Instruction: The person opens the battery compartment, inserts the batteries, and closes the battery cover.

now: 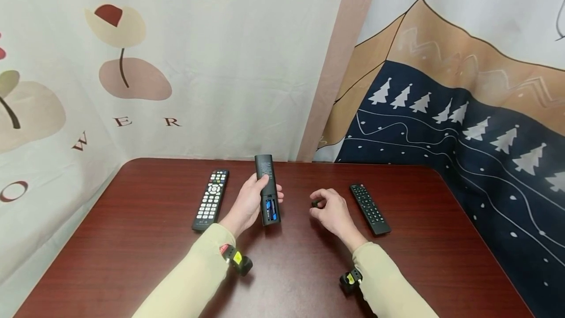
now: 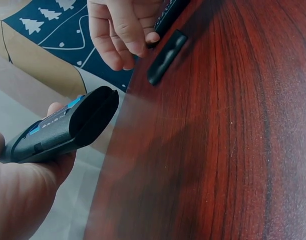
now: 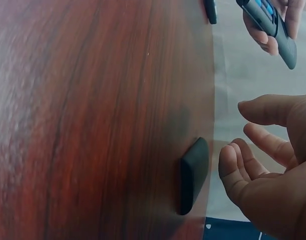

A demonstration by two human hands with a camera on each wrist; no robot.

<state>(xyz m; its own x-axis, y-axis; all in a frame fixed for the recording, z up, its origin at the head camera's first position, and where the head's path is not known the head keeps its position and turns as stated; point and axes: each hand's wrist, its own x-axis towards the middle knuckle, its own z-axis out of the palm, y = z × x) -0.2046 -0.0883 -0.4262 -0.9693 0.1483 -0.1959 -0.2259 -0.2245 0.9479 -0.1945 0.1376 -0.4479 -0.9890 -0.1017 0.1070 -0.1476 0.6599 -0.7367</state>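
Note:
My left hand (image 1: 248, 204) grips a black remote control (image 1: 265, 166), its back turned up and the thumb lying across it. The battery compartment at the near end is uncovered, and blue batteries (image 1: 271, 209) show inside. A small black battery cover (image 2: 167, 57) lies on the table to the right of that remote. Just above the cover hovers my right hand (image 1: 333, 212), its fingers loosely bent and holding nothing. In the right wrist view a gap separates the fingertips from the cover (image 3: 194, 175).
On the dark red wooden table (image 1: 176, 278), a black remote with white buttons (image 1: 211, 200) lies left of my left hand. Another black remote (image 1: 370, 210) lies right of my right hand. Printed curtains (image 1: 243, 63) hang behind the table's far edge.

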